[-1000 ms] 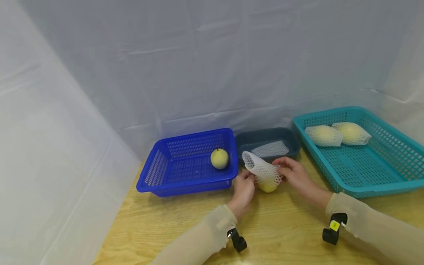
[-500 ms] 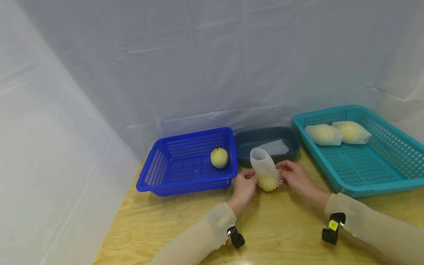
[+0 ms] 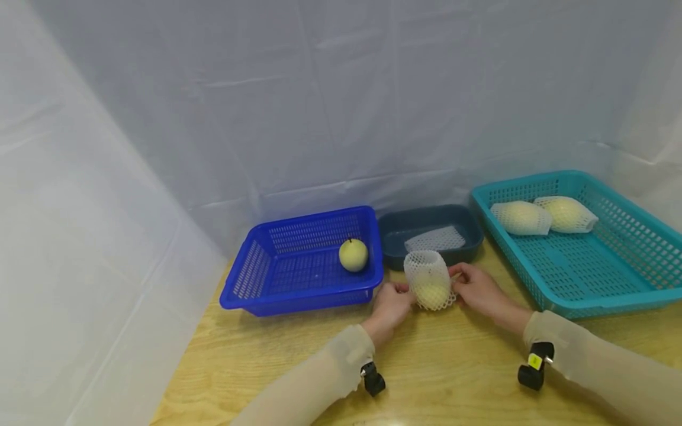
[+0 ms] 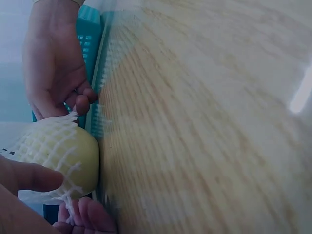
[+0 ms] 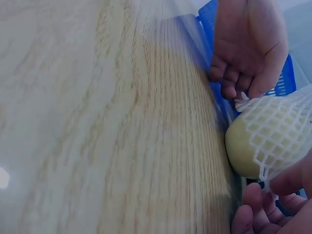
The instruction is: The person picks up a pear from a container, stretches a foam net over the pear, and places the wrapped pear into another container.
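A pale yellow pear (image 4: 87, 158) stands on the table inside a white foam net sleeve (image 3: 426, 269), whose upper end gapes above the fruit. My left hand (image 3: 391, 307) pinches the sleeve's lower edge on the left side. On the opposite side, my right hand (image 3: 476, 290) pinches the same edge between thumb and fingers. In both wrist views the net covers most of the pear, and a strip of bare skin shows near the table.
A blue basket (image 3: 306, 299) holding one bare pear (image 3: 353, 255) stands at left. Behind the hands, a dark teal tray (image 3: 391, 222) contains a flat net sleeve (image 3: 436, 239). The turquoise basket (image 3: 602, 266) at right holds two sleeved pears (image 3: 522, 218). White sheeting (image 3: 341, 118) rises behind.
The net sleeve has swung from leaning left to nearly upright and come further down over the pear. Both hands have stayed at its edge, shifting only slightly.
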Demonstrator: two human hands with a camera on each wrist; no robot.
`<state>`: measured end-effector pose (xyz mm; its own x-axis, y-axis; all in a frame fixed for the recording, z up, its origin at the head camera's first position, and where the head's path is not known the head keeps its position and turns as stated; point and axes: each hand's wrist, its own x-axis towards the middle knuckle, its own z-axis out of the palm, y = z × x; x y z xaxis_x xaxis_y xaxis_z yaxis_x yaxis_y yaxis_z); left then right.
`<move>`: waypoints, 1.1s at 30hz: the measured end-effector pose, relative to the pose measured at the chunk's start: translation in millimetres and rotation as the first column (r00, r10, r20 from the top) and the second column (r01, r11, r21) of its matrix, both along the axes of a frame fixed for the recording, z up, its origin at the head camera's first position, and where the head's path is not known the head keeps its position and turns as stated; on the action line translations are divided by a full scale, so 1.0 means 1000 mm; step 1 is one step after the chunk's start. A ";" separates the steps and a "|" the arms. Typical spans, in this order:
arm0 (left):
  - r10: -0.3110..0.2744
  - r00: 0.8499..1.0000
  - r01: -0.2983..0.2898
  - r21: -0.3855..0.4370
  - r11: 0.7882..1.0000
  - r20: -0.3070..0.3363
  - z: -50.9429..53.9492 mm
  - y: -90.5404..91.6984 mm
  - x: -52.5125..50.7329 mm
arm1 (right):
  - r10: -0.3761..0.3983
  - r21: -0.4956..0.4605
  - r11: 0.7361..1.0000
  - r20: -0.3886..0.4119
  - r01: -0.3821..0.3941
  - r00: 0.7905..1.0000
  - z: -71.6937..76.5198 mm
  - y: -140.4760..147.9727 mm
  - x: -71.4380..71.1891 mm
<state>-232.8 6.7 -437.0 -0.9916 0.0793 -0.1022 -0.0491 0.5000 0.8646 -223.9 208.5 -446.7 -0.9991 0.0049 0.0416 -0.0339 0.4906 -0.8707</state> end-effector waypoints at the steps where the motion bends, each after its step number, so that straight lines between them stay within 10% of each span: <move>1: -0.010 1.000 0.010 -0.011 1.000 0.007 0.000 0.000 -0.001 | 0.004 0.028 1.000 -0.005 -0.004 1.000 -0.001 0.001 -0.001; 12: -0.180 0.983 0.181 -0.205 0.962 0.023 0.001 -0.005 -0.008 | 0.076 0.339 0.939 -0.026 -0.062 0.997 -0.003 0.007 -0.011; 25: -0.443 0.895 0.323 -0.609 0.724 -0.051 0.013 -0.003 -0.009 | 0.180 0.469 0.875 -0.079 -0.123 0.980 -0.003 0.006 -0.015; 33: -0.438 0.899 0.334 -0.599 0.728 -0.031 0.018 -0.003 -0.008 | 0.217 0.560 0.815 -0.062 -0.146 0.974 0.003 0.004 -0.010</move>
<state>-240.8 3.9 -418.8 -0.8936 0.4379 -0.0990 0.3689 0.8419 0.3939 -234.0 212.2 -443.7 -0.9669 -0.2353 0.0991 -0.2546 0.8601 -0.4421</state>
